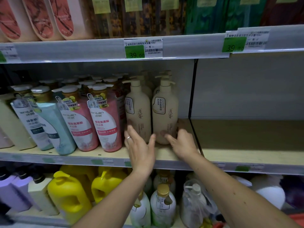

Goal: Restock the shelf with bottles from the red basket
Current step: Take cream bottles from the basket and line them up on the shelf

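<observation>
Two beige pump bottles stand side by side on the middle shelf point(164, 153), with more of the same kind behind them. My left hand point(139, 147) is spread open just in front of the left beige bottle point(138, 111), fingers straight. My right hand point(182, 143) reaches to the base of the right beige bottle point(165, 111), fingers extended and touching its lower right side. Neither hand holds anything. A sliver of red at the bottom right corner may be the red basket point(296, 219).
Pink bottles point(105, 122) and pale blue bottles point(49, 122) lean to the left of the beige ones. A black wire divider point(192, 104) stands right of the beige bottles, with bare shelf point(246, 137) beyond it. Yellow jugs point(69, 195) and other bottles fill the shelf below.
</observation>
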